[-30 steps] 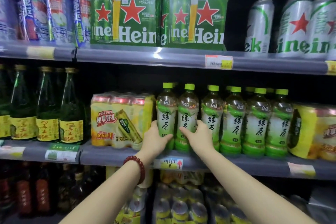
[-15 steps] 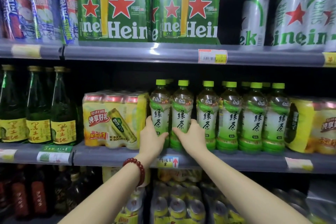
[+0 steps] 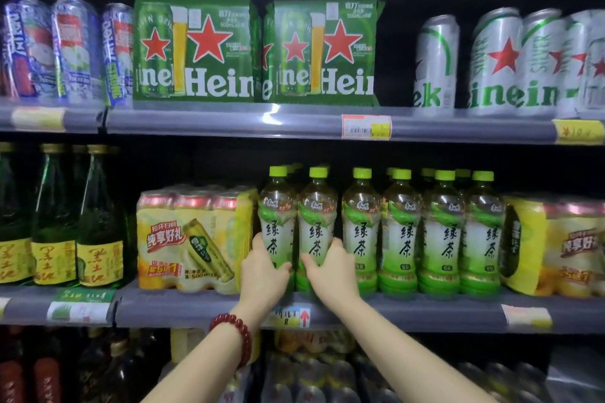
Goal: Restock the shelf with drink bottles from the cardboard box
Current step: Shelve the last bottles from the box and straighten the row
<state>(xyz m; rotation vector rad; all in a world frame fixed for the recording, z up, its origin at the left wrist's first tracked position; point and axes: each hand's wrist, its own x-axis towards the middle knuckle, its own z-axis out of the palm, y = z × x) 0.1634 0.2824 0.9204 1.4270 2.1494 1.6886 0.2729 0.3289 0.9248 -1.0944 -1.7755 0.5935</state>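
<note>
My left hand (image 3: pixel 262 275) and right hand (image 3: pixel 330 271) each grip a full, probably slippery green-capped plastic tea bottle (image 3: pixel 277 222) low down.

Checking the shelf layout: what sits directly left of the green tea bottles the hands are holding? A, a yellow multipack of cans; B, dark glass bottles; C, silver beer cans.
A: the yellow multipack of cans stands right beside the leftmost green tea bottle.

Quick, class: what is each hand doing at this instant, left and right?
Left hand: grips the leftmost green tea bottle.
Right hand: grips the second green tea bottle.
</note>
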